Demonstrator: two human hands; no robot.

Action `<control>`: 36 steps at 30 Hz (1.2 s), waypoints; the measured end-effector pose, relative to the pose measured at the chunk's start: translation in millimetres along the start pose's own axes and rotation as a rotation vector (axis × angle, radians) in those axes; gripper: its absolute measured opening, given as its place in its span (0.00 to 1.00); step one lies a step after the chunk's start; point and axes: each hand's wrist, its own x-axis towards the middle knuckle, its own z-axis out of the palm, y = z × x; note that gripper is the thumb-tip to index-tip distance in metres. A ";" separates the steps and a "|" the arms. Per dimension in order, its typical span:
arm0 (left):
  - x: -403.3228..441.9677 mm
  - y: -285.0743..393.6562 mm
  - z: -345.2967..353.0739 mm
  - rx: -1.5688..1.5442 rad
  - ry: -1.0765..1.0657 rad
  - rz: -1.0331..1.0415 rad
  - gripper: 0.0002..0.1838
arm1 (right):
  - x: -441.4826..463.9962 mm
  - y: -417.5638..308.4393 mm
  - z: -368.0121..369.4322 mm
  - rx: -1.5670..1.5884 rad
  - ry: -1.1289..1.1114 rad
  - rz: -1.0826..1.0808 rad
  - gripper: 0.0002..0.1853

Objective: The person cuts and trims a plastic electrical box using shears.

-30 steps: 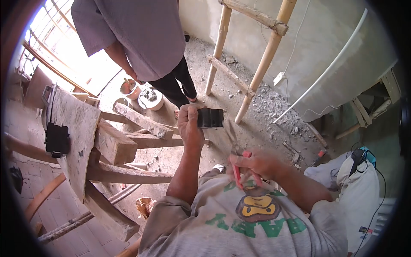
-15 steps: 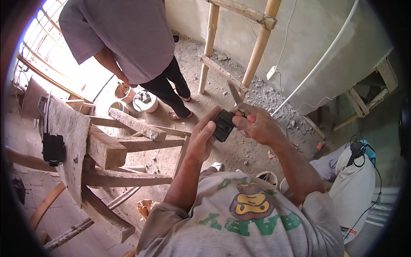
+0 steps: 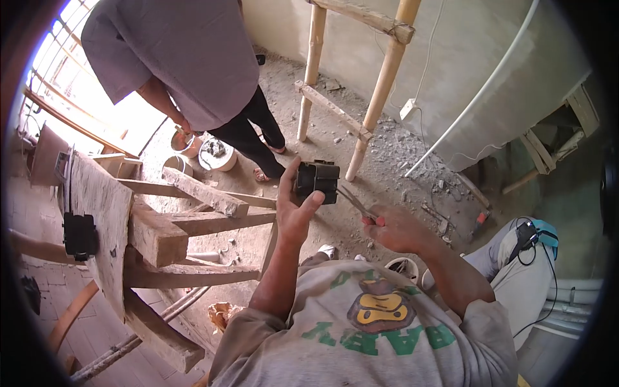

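My left hand (image 3: 295,216) grips a black plastic box (image 3: 317,182) from its left and lower sides, thumb on the near face, fingers partly hidden. The box has a seam and small raised parts. In my right hand (image 3: 403,229) is a red-handled metal tool (image 3: 356,202) with two slim, slightly parted blades, much like scissors. Its tips point up and left at the box's lower right edge; whether they touch it I cannot tell. My right fingers are closed around the handles. A similar black box (image 3: 80,236) is at the left, against a wooden board (image 3: 106,226).
A person in a grey-purple shirt (image 3: 174,58) stands ahead, beside buckets (image 3: 218,155). A wooden ladder (image 3: 380,84) leans near the wall. Rough timber beams (image 3: 222,222) stand to my left. Rubble (image 3: 412,151) covers the floor. A white pipe (image 3: 477,97) slants at the right.
My right hand has moved down and right, away from the box, and the tool now points left instead of up. The box has shifted slightly left and up and turned in my left hand.
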 end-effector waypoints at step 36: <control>-26.4 -5.6 15.3 0.721 0.168 0.206 0.47 | 15.6 14.7 -19.2 0.035 -0.316 0.144 0.24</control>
